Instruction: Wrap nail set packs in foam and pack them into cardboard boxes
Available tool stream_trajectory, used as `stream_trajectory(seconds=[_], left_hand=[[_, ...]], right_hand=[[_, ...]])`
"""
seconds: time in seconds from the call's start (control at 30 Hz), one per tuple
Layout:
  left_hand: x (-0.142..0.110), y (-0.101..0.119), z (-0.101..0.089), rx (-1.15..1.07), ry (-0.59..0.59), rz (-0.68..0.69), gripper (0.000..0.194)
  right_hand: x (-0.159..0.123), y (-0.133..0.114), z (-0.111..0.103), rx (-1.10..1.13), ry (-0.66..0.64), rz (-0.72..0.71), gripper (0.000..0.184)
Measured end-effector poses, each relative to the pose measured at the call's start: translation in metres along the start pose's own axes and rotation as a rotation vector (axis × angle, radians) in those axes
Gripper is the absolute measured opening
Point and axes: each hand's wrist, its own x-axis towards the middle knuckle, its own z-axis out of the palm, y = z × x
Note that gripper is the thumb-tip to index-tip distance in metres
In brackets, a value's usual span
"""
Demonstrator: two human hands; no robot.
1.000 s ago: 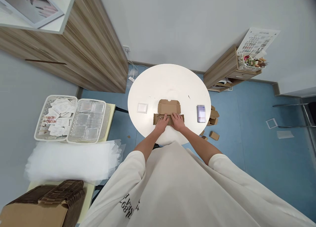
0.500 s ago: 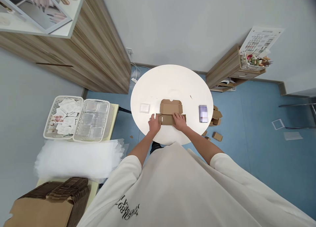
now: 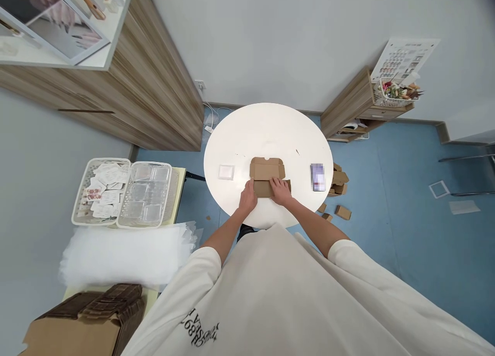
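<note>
A flat brown cardboard box blank (image 3: 266,169) lies near the front of the round white table (image 3: 266,129). My left hand (image 3: 248,200) is at the blank's left end, fingers curled against the folded-in left flap. My right hand (image 3: 280,190) presses flat on the blank's near panel, fingers together. A small white square packet (image 3: 226,172) lies to the left of the box. A purple-and-white card (image 3: 317,176) lies to the right.
Several small folded brown boxes (image 3: 339,180) lie on the blue floor by the table's right edge. On a yellow side table at left stand white trays (image 3: 126,192) of cards and clear packets, a stack of clear bags (image 3: 127,253), and a carton of flat blanks (image 3: 83,317).
My left hand moved in from the blank's far left end toward the middle, and the left flap is now folded in. The right hand stayed on the near panel.
</note>
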Motion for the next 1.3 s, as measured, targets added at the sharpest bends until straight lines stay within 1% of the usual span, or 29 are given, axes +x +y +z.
stream_trajectory(seconds=[0.07,0.1,0.23,0.3,0.4,0.5,0.57,0.73,0.9,0.97,1.03,1.07,1.13,1.2,1.23,1.3], left_hand=[[0.000,0.005,0.003,-0.021,-0.001,0.017,0.071],[0.001,0.007,0.005,-0.041,-0.003,-0.003,0.067],[0.014,0.005,0.012,-0.114,-0.021,-0.158,0.039],[0.021,0.003,0.013,-0.109,-0.049,-0.210,0.033],[0.029,0.001,0.012,-0.041,-0.093,-0.260,0.029],[0.033,0.001,0.010,0.105,-0.138,-0.289,0.022],[0.035,0.002,0.008,0.198,-0.160,-0.285,0.018],[0.039,0.002,0.007,0.297,-0.194,-0.258,0.019],[0.036,0.004,0.006,0.305,-0.210,-0.259,0.022],[0.032,0.004,0.005,0.304,-0.191,-0.229,0.023],[0.026,0.004,0.003,0.309,-0.144,-0.165,0.030],[0.024,0.004,0.002,0.314,-0.121,-0.122,0.040],[0.022,0.004,0.000,0.334,-0.107,-0.034,0.068],[0.025,0.005,-0.002,0.366,-0.144,0.035,0.093],[0.028,0.006,-0.002,0.384,-0.170,0.058,0.100],[0.035,0.007,-0.001,0.421,-0.228,0.092,0.107]], right_hand=[[0.000,0.000,0.000,0.003,0.007,-0.004,0.096],[0.000,0.000,0.000,0.004,0.010,-0.005,0.096],[0.001,0.000,0.001,0.016,0.008,0.002,0.096],[0.002,0.000,0.001,0.021,0.001,0.006,0.097],[0.002,-0.001,0.000,0.025,-0.010,0.009,0.098],[0.002,-0.001,0.001,0.035,-0.011,0.013,0.099],[0.002,-0.001,0.001,0.038,-0.009,0.017,0.099],[0.002,-0.001,0.002,0.037,-0.012,0.013,0.100],[0.002,0.000,0.003,0.028,-0.002,0.006,0.100],[0.002,0.000,0.004,0.026,0.001,0.008,0.098],[0.003,0.000,0.005,0.031,0.002,0.012,0.096],[0.003,-0.001,0.005,0.035,0.003,0.012,0.095],[0.003,-0.001,0.005,0.041,0.005,0.009,0.094],[0.003,-0.002,0.003,0.046,0.005,0.006,0.093],[0.003,-0.002,0.003,0.048,0.006,0.006,0.093],[0.002,-0.002,0.002,0.053,0.007,0.009,0.092]])
